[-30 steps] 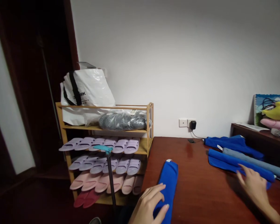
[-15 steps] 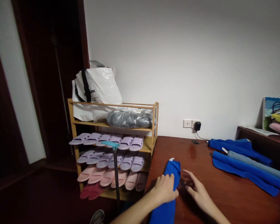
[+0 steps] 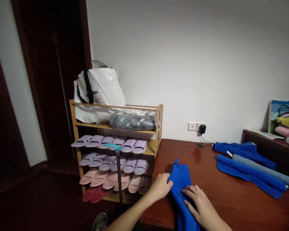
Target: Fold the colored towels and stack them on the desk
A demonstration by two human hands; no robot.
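At the near edge of a dark wooden counter (image 3: 214, 195), a blue cloth (image 3: 181, 179) lies partly unfolded; the left hand (image 3: 160, 187) pinches its left edge with closed fingers, while the right hand (image 3: 199, 205) rests open and flat on it. Beside the counter stands a slipper rack (image 3: 115, 150).
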